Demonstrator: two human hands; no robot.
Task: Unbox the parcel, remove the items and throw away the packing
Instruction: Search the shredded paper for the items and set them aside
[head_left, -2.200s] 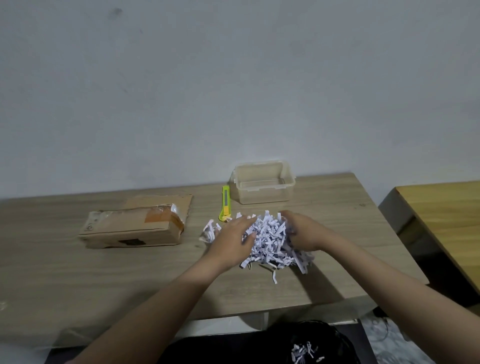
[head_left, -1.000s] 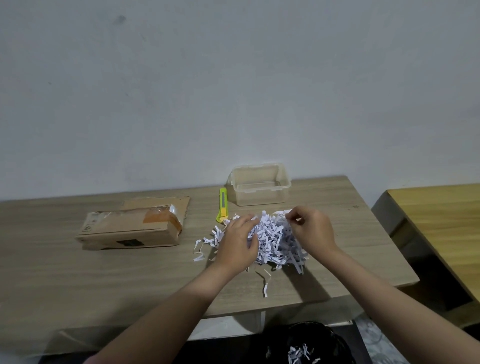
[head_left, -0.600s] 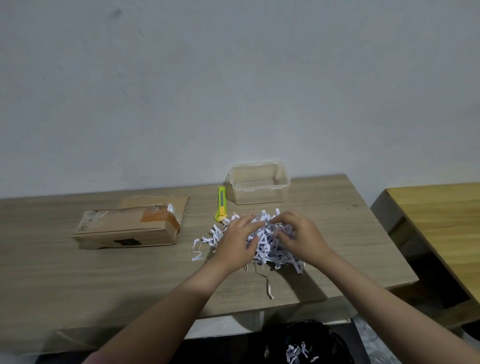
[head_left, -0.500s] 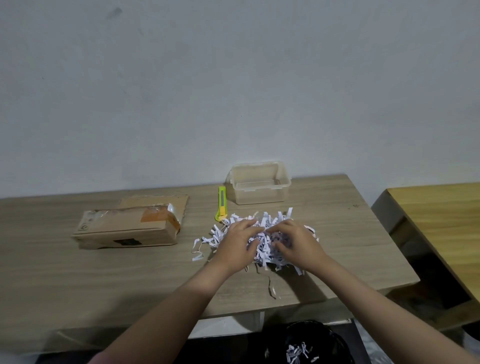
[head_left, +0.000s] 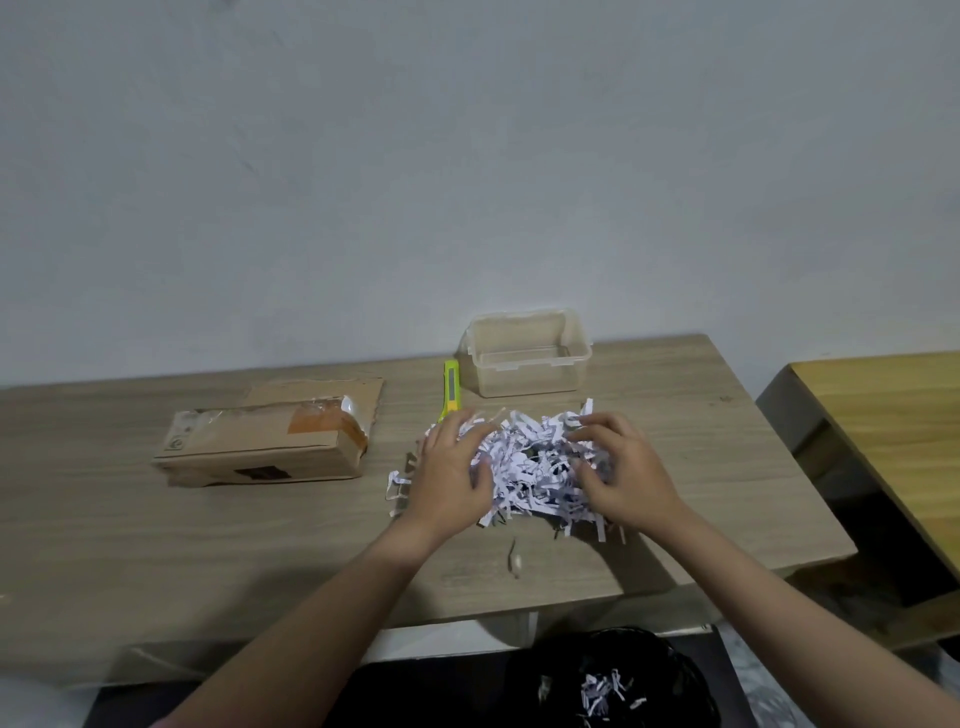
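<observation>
A heap of white shredded paper (head_left: 530, 465) lies on the wooden table (head_left: 260, 545) in front of me. My left hand (head_left: 453, 470) presses on the heap's left side with fingers spread. My right hand (head_left: 621, 470) cups the right side, fingers curled into the strips. Both hands hold the heap between them. The opened cardboard parcel (head_left: 260, 447) lies on its side to the left. An empty clear plastic container (head_left: 524, 353) stands behind the heap.
A yellow-green utility knife (head_left: 451, 389) lies beside the container. One loose paper strip (head_left: 514, 558) sits near the table's front edge. Below the edge a black bin bag (head_left: 613, 680) holds some shreds. A second wooden table (head_left: 883, 415) stands to the right.
My hands have spread apart from the middle of the heap to its two sides, and the heap is bunched tighter between them. A single strip has dropped near the front edge.
</observation>
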